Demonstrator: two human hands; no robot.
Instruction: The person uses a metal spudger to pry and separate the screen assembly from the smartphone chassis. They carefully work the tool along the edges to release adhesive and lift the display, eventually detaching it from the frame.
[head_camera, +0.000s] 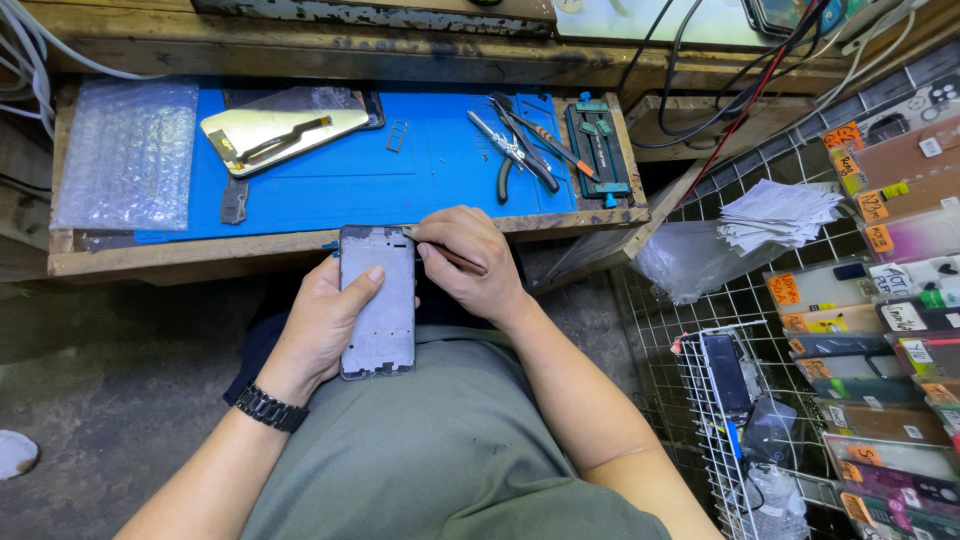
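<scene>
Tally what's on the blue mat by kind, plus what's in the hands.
Gold back panel: 1
Small tray frame: 1
Pliers, tweezers, screwdriver cluster: 3
Clamp jig: 1
Phone frame, in left hand: 1
Thin tool, in right hand: 1
Total: 8

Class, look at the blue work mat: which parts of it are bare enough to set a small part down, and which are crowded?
Bare: the blue mat between the small tray frame and the pliers, and its front strip. Crowded: the right end, with pliers, tweezers and holding jig; the left, with the gold back panel and bubble wrap.
</scene>
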